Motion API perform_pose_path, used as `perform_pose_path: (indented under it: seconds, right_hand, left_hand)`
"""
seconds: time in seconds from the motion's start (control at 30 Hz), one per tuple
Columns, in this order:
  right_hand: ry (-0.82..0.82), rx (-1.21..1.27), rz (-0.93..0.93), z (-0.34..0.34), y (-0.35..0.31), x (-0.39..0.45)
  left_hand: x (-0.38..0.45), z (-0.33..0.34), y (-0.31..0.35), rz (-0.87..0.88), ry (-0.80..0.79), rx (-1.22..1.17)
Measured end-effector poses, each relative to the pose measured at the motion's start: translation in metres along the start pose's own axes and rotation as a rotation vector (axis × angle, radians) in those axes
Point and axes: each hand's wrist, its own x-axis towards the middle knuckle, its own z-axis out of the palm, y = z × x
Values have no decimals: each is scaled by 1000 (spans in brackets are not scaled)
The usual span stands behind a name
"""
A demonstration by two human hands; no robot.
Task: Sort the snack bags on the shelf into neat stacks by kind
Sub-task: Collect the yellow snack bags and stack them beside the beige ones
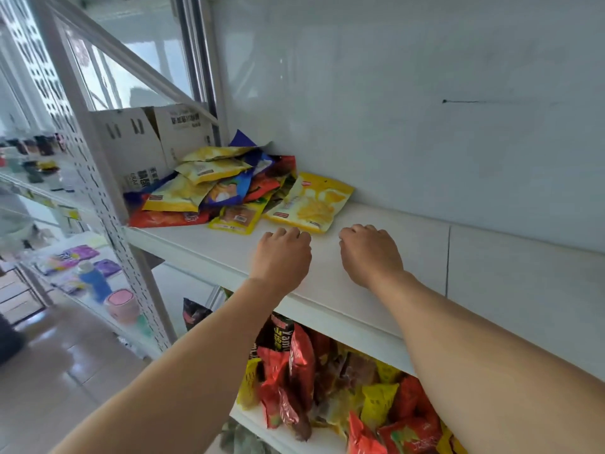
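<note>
Snack bags (212, 188) lie in a loose mixed heap on the white shelf (409, 257), and one yellow chip bag (309, 203) lies flat at the heap's near-right edge, partly apart from the rest. That bag sits just beyond both hands, up and slightly left of the gap between them. Its long axis runs on a diagonal, from the near-left corner toward the far-right corner by the back wall (425, 93).

The left hand (281, 257) rests on the shelf with its fingers curled under, grasping nothing, its knuckles almost at the bag's near edge. The right hand (370, 253) rests likewise, fingers curled and holding nothing, just to the right of that bag's near corner. The left grip looks the nearer of the two to the yellow bag and to the smaller yellow packet (237, 219) lying left of it (the heap proper lies further left and away from both grips).

Sorting looks barely begun: no neat stack is visible, and bare shelf runs off to the right of the right grip. A forward reach by the left hand would likely meet the bag first.

Behind the heap, far left of both grips, stands an opened cardboard box (144, 142). Below the hands, a lower shelf holds more red and yellow bags (327, 381).
</note>
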Motion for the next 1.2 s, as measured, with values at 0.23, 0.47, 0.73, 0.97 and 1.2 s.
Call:
perform_pose_path:
  seconds: [0.23,0.47,0.73,0.97,1.2]
  right_hand:
    - [98,72,-71,26,-36,94]
    - [139,295,-57,46,-86,180]
    - [120,821,336,43,-156,287]
    - [-77,1168,790,53,-203,354]
    - [155,1333,963,81,-191,366]
  left_hand:
    - [49,20,-62,-167,-12,-38]
    - [93,23,-144,-383,78,-182]
    - [157,46,-252,-617,207,-488]
    - [215,80,-321,-612,201,-746]
    - [246,109,-343,-595,142,-807]
